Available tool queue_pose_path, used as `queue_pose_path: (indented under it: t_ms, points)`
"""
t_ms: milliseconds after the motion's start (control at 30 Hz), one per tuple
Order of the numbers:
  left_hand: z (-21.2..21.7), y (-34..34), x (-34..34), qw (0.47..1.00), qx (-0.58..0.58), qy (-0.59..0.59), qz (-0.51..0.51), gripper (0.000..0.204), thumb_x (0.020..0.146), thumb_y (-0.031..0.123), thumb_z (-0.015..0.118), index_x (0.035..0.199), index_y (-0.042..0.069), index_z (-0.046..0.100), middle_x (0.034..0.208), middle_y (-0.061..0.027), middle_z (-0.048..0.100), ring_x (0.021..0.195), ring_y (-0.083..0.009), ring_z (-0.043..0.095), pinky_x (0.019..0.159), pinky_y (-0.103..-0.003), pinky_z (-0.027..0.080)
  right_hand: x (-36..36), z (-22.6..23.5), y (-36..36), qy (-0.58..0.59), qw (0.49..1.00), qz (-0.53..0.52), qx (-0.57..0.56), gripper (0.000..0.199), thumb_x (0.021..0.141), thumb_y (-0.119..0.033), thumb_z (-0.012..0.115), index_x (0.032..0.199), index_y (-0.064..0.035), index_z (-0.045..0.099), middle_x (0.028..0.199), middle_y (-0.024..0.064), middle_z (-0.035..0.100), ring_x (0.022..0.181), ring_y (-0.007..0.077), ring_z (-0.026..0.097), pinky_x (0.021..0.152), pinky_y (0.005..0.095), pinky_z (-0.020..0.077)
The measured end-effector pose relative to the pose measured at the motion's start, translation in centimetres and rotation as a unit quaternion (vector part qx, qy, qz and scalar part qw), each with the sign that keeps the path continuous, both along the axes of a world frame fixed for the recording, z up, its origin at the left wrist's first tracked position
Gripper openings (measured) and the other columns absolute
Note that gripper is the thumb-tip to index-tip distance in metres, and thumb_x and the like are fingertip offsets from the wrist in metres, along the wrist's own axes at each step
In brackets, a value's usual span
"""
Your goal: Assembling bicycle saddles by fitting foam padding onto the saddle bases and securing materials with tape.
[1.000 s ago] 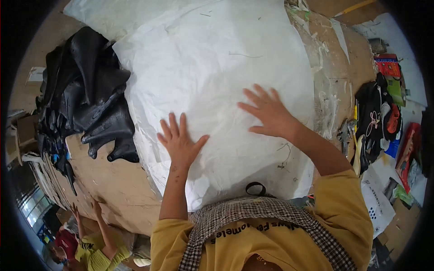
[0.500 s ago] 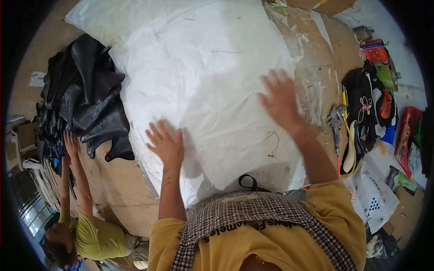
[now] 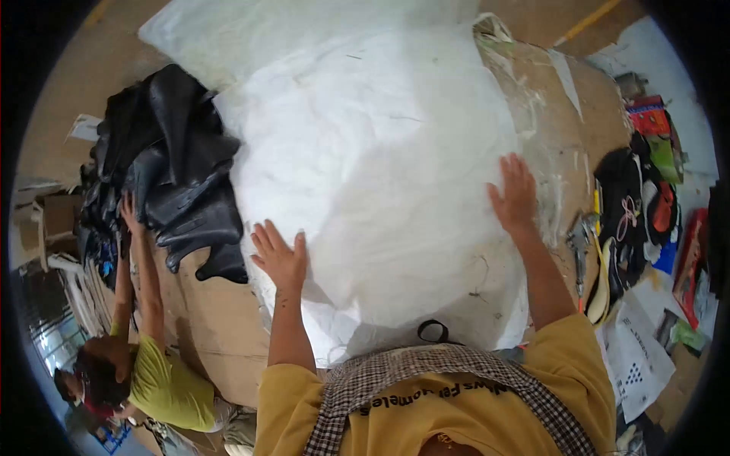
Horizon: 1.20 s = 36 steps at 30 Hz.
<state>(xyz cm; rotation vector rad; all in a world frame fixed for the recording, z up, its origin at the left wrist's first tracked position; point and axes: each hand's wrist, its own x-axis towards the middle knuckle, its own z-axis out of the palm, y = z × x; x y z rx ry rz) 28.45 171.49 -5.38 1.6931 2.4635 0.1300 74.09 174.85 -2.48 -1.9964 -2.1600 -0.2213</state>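
Zero load in either grip: left hand and right hand are lying palm-down, fingers spread wide, near opposite side edges of the white sheet, which is covering the middle of the cardboard-lined tabletop. For flatness, light, even outward pressure should be working better than dragging. Farther left, a co-worker's hand is reaching onto the black pile.

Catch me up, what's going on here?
The person's left hand and right hand are spread open near opposite edges of a wide white sheet, gripping nothing. The sheet lies over cardboard. To the left, a co-worker's hand reaches to a heap of glossy black pieces.
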Motion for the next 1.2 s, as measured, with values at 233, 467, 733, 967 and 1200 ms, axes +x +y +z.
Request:
queue_pose_path:
  t_ms: [233,467,733,967,1200]
  points:
    - [0.0,0.4,0.1,0.999,0.045,-0.014,-0.027,0.067,0.081,0.047,0.05,0.13,0.004,0.033,0.137,-0.0198,0.026,0.129,-0.038,0.018,0.096,-0.064,0.015,-0.4,0.8,-0.2,0.012,0.999,-0.014,-0.029,0.055,0.082,-0.025,0.054,0.129,-0.003,0.036,0.135,0.0169,0.034,0.124,0.0357,0.029,0.099,0.0489,0.0232]
    - [3.1,14.1,-5.6,0.688,0.268,-0.621,0.263,0.056,0.076,0.03,0.069,0.115,-0.002,0.046,0.11,-0.0129,0.051,0.094,-0.023,0.052,0.077,-0.031,0.043,-3.2,0.3,-0.8,0.055,0.996,-0.063,0.014,0.05,0.083,-0.019,0.05,0.127,-0.0002,0.036,0.134,0.0203,0.034,0.124,0.038,0.028,0.1,0.0503,0.0216]
    - [2.2,22.0,-10.0,0.382,0.405,-0.667,0.495,0.056,0.066,0.015,0.076,0.11,-0.006,0.049,0.11,-0.0112,0.056,0.087,-0.029,0.056,0.079,-0.042,0.048,-2.1,-1.2,0.1,0.023,0.996,-0.076,0.05,0.046,0.086,-0.023,0.047,0.127,-0.0019,0.039,0.133,0.0181,0.036,0.124,0.0372,0.031,0.1,0.0485,0.0234]
    - [0.7,11.2,-27.3,0.792,0.32,-0.352,0.382,0.062,0.078,0.046,0.06,0.107,-0.009,0.053,0.106,-0.0151,0.059,0.089,-0.0292,0.059,0.077,-0.037,0.049,-1.1,-2.0,0.1,0.028,0.996,-0.066,0.051,0.05,0.085,-0.027,0.045,0.128,-0.0023,0.036,0.136,0.0173,0.033,0.126,0.0354,0.027,0.1,0.0495,0.021]
    - [9.4,6.0,-29.8,0.815,0.465,0.028,0.344,0.061,0.071,0.028,0.067,0.116,-0.007,0.046,0.112,-0.0253,0.05,0.107,-0.0377,0.047,0.089,-0.044,0.039,-1.1,-1.9,0.1,0.039,0.996,-0.063,0.053,0.049,0.084,-0.021,0.046,0.127,0.0003,0.035,0.135,0.0205,0.032,0.126,0.0387,0.026,0.101,0.0503,0.0192]
